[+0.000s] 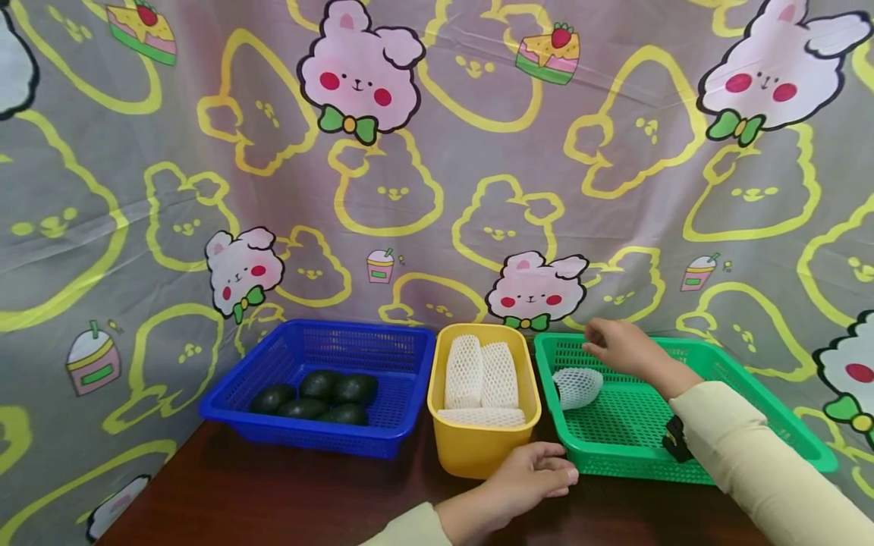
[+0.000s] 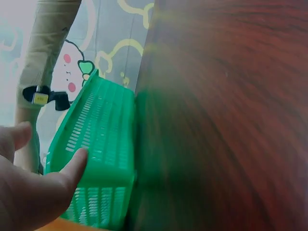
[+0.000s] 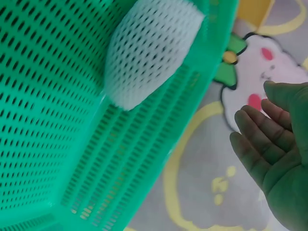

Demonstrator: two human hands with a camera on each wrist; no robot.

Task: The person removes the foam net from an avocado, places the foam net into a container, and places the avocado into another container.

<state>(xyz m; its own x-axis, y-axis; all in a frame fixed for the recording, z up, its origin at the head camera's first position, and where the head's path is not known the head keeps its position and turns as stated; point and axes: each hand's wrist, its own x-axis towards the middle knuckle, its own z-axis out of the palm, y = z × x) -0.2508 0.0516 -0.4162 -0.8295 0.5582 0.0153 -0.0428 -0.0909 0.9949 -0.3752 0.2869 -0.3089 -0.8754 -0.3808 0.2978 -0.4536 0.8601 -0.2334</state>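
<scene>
My right hand (image 1: 624, 349) hovers over the back of the green basket (image 1: 683, 461), fingers loosely bent with nothing in them. Below and left of it, a piece wrapped in a white foam net (image 1: 579, 387) lies against the basket's left wall; a bit of dark surface shows at its left end. The right wrist view shows the net (image 3: 147, 53) close up, apart from the hand (image 3: 284, 144). My left hand (image 1: 522, 481) is empty too, its fingers relaxed by the front left corner of the green basket and the yellow bin (image 1: 471, 453).
White foam net sleeves (image 1: 464, 371) fill the yellow bin. To its left, a blue basket (image 1: 307, 432) holds several dark green avocado-like fruits (image 1: 321, 385). All three containers stand side by side on a dark wooden table (image 1: 287, 493), before a patterned curtain (image 1: 423, 250).
</scene>
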